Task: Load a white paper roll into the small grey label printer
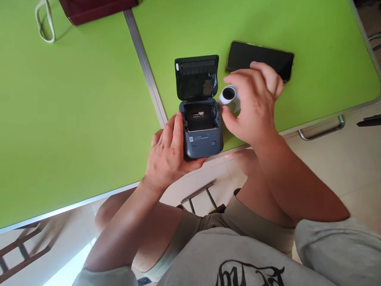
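A small dark grey label printer [203,143] has its lid [197,79] flipped up, and its black inner bay shows no roll. My left hand [168,155] grips the printer's left side and lower edge, the thumb running under the front. Just right of the printer stands a white paper roll [235,89] with a black core, apparently label paper. My right hand [253,99] arches over that roll, thumb and fingers apart on either side of it; whether they touch it I cannot tell.
A black-screened phone [260,55] lies behind my right hand on the green table [89,119]. A metal strip [145,67] divides the tabletop. At the back left are a dark red box [95,10] and a white cord loop [44,24]. A metal handle [321,129] juts from the front edge.
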